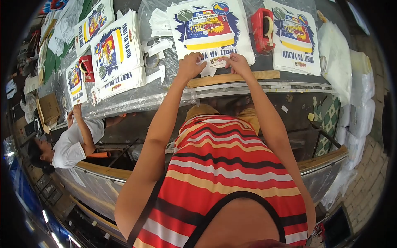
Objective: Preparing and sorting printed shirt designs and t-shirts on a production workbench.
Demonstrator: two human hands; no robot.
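A stack of white sheets printed in blue, red and yellow (244, 45) lies in front of me on the dark table. At its near edge, my left hand (191, 66) has its fingers bent and closed on the top sheet's left part. My right hand (239, 66) pinches the same edge farther right, thumb against fingers. Between the hands, a small white flap (209, 70) hangs over the near edge; what it belongs to is unclear. A wooden strip (256, 77) runs along the table edge just below my wrists.
A red tape dispenser (258, 31) stands right of the stack, beside another printed stack (295, 60). More printed stacks (136, 66) lie left, near a tape roll (151, 61) and paper scraps (161, 22). A person in white (78, 142) works at the left. Clear plastic bundles (357, 103) stand right.
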